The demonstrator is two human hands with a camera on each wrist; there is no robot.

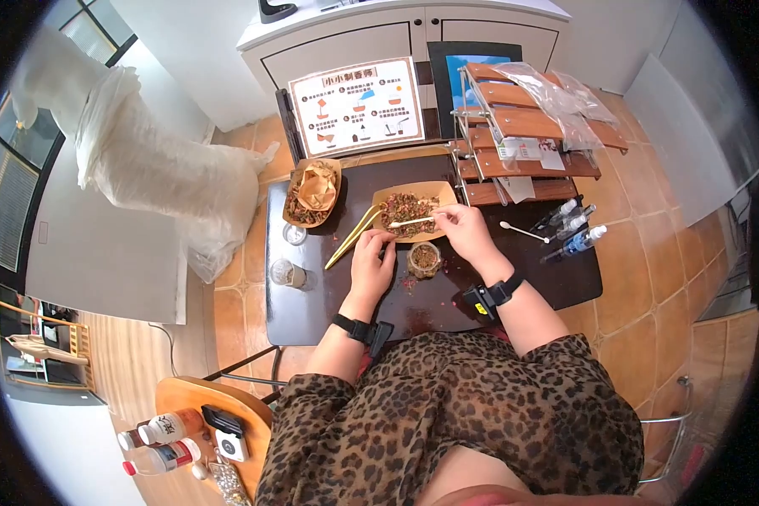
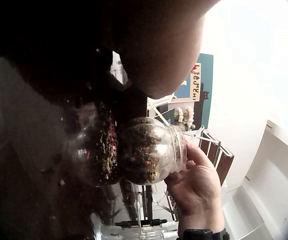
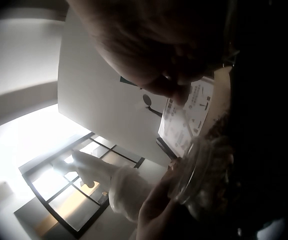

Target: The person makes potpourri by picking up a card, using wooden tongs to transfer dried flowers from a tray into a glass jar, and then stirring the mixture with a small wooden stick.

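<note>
My right hand (image 1: 468, 232) pinches a thin pale stick (image 1: 413, 222) between thumb and fingers. The stick lies low over a brown paper tray (image 1: 449, 196) filled with dried petals and herbs (image 1: 401, 207). My left hand (image 1: 373, 266) rests by the tray's near left edge, its fingers loosely bent. Golden tweezers (image 1: 352, 239) lean on the tray just beyond that hand. Between the hands stands an open glass jar (image 1: 423, 260), holding some of the dried mix; in the left wrist view the round jar (image 2: 151, 152) overlaps the right hand (image 2: 196, 185).
A second paper tray (image 1: 336, 191) with a crumpled paper bag sits at the back left. Nearer are a clear lid (image 1: 294, 234) and another jar (image 1: 287, 273). Right of the hands lie a white spoon (image 1: 524, 231) and several small bottles (image 1: 584, 240). An instruction sign (image 1: 358, 105) and wooden rack (image 1: 523, 118) stand behind.
</note>
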